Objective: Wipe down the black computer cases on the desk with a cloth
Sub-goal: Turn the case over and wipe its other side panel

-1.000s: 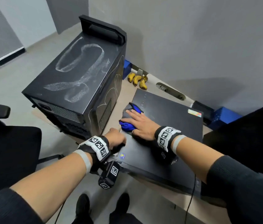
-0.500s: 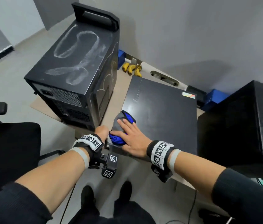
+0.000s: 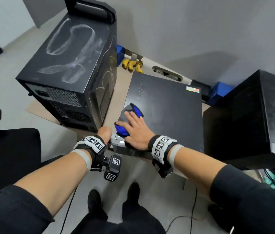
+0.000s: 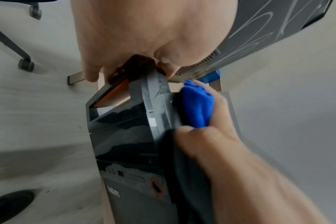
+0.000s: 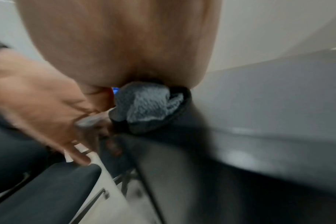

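A flat black computer case [image 3: 167, 107] lies on the desk [image 3: 116, 85] in the middle. My right hand [image 3: 134, 127] presses a bunched blue and grey cloth [image 3: 130, 119] onto its near left corner, fingers spread over the cloth. My left hand [image 3: 104, 132] grips the case's front corner; in the left wrist view its fingers curl round the front bezel [image 4: 144, 106]. A tall black case [image 3: 70, 65] with white smears on top stands to the left. A third black case [image 3: 251, 115] stands to the right.
Bananas [image 3: 132, 65] lie at the back by the wall, with blue boxes [image 3: 221, 92] near them. A black office chair [image 3: 10, 154] is at my left. Cables [image 3: 192, 208] trail on the floor by my feet [image 3: 96, 198].
My right hand has drawn the cloth back over the flat case to its near left corner. My left hand has kept its grip on the front corner.
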Motion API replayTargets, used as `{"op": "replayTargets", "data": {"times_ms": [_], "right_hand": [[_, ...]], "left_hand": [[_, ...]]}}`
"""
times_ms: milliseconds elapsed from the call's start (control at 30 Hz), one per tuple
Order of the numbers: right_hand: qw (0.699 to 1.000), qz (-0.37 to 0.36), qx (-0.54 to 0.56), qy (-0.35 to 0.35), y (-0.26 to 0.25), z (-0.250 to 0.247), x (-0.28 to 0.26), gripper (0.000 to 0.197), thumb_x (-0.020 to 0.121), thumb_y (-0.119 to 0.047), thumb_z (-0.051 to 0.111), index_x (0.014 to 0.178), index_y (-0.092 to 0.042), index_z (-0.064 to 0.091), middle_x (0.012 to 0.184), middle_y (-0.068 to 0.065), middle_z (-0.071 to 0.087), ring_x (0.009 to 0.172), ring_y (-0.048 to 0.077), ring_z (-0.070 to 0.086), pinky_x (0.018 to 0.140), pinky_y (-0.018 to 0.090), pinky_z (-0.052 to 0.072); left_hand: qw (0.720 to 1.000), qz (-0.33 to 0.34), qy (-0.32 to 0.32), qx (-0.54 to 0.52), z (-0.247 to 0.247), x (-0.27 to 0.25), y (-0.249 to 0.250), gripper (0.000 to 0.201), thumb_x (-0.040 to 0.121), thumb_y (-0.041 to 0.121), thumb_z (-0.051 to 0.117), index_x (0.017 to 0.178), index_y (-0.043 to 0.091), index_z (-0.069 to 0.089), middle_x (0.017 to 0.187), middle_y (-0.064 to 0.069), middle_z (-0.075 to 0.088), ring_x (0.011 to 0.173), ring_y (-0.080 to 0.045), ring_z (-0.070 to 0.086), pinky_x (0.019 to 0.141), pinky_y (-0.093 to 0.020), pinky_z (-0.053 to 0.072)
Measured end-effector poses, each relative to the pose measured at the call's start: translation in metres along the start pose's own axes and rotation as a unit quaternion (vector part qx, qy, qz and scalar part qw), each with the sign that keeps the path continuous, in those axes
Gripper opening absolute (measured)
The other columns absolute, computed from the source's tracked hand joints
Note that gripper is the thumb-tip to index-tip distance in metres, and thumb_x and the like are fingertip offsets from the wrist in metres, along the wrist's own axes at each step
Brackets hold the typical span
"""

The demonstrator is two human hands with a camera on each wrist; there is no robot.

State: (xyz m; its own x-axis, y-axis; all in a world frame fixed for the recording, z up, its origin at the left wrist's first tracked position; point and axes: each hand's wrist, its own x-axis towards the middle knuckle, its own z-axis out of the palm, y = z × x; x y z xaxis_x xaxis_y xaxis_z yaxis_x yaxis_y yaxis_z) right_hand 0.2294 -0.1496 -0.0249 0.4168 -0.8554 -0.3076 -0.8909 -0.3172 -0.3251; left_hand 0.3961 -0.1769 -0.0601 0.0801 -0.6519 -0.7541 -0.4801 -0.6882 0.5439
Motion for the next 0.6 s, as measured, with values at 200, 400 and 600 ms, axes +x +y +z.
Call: {"op": "replayTargets", "data": {"times_ms": [200, 400, 600], "right_hand": [[1.000, -0.002, -0.006, -0.002, 0.037, 0.009, -0.061, 0.066, 0.094, -0.033, 0.046, 0.155, -0.039, 0.021, 0.168, 0.003, -0.003, 0.154, 0.022, -0.010, 0.122, 0.044, -0.004], [0.970, 0.240, 0.029, 0.036, 0.136, -0.029, -0.085, 0.070, 0.095, -0.032, 0.048, 0.158, -0.033, 0.016, 0.167, 0.011, -0.005, 0.153, 0.032, -0.007, 0.122, 0.052, 0.001], [0.964, 0.264, 0.009, 0.030, 0.107, -0.025, -0.041, 0.081, 0.091, -0.040, 0.053, 0.158, -0.035, 0.008, 0.165, 0.015, -0.014, 0.151, 0.036, -0.015, 0.120, 0.053, -0.005]], "left_hand": [[0.995, 0.029, 0.071, 0.066, 0.004, -0.006, 0.036, 0.041, 0.106, 0.001, 0.026, 0.136, -0.019, 0.046, 0.145, -0.037, 0.044, 0.136, -0.045, 0.043, 0.110, -0.041, 0.031], [0.996, 0.060, 0.057, -0.018, 0.018, 0.032, 0.069, 0.070, 0.085, 0.047, 0.041, 0.135, 0.001, 0.056, 0.142, -0.020, 0.055, 0.129, -0.037, 0.053, 0.112, -0.041, 0.039], [0.996, 0.025, 0.065, -0.062, 0.026, 0.018, 0.104, 0.070, 0.098, 0.045, 0.041, 0.149, -0.001, 0.034, 0.154, -0.023, 0.038, 0.140, -0.039, 0.038, 0.116, -0.042, 0.028]]}}
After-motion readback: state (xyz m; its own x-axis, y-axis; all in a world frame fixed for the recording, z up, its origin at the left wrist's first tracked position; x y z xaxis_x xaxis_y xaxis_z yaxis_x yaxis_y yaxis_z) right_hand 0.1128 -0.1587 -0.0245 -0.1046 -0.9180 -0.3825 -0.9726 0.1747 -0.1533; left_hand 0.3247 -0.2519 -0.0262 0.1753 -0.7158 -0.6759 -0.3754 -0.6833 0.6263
